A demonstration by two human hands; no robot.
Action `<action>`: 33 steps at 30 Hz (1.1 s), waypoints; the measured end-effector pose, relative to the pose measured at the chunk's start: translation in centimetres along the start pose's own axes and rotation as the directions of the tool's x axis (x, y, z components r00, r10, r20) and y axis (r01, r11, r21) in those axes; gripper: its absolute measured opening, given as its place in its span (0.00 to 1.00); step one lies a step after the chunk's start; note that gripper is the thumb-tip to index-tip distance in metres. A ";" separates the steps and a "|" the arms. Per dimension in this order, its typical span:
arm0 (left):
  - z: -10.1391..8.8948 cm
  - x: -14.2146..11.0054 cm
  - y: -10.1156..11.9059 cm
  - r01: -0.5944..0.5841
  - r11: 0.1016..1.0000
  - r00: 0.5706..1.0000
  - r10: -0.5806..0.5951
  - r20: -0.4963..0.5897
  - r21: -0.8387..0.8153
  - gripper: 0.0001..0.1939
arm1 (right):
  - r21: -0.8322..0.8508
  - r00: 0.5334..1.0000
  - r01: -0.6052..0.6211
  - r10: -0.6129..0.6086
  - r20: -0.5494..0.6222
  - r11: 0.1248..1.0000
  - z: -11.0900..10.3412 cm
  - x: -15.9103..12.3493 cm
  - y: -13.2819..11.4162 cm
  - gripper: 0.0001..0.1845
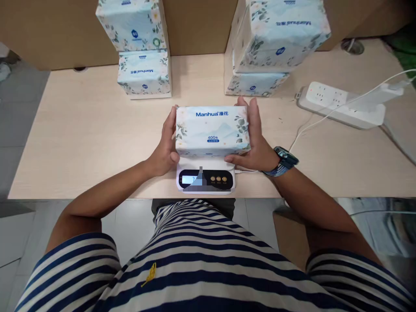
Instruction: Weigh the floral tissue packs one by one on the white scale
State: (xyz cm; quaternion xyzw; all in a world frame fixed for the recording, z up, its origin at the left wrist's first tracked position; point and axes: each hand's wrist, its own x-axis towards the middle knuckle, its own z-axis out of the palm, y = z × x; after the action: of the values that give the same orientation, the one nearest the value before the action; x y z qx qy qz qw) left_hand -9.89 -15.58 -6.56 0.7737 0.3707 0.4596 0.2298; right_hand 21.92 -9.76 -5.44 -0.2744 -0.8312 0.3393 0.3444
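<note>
A pale blue Manhua tissue pack [212, 130] lies on a small white digital scale [206, 177] near the table's front edge. My left hand [166, 145] presses against the pack's left end, fingers wrapped along its side. My right hand [255, 138], with a watch on its wrist, clasps the right end, thumb under the front corner. The scale's lit display is partly blurred.
Two stacks of similar tissue packs stand at the back: one on the left [143, 71], one on the right [260, 65]. A white power strip [341, 104] with cables lies at the right. Brown cardboard boxes [48, 30] line the light wooden table's [81, 143] far edge.
</note>
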 end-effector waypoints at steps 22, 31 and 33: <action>-2.3 1.0 -2.5 0.020 0.993 0.998 -0.026 0.052 0.113 0.72 | 0.003 1.000 0.003 -0.003 0.016 1.000 -1.4 0.0 -0.7 0.83; -2.5 0.9 -2.2 -0.011 0.996 0.991 -0.001 0.133 0.091 0.76 | 0.003 1.000 0.019 -0.019 0.013 1.000 -1.5 0.1 -0.6 0.82; -2.5 0.9 -2.3 -0.030 0.996 0.989 0.018 0.144 0.086 0.76 | 0.022 1.000 0.019 -0.019 0.001 1.000 -1.4 0.1 -0.6 0.82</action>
State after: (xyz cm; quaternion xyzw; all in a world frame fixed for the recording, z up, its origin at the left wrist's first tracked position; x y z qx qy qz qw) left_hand -12.65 -13.41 -6.45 0.8184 0.3638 0.3888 0.2160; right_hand 22.77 -9.53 -4.15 -0.2625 -0.8301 0.3454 0.3503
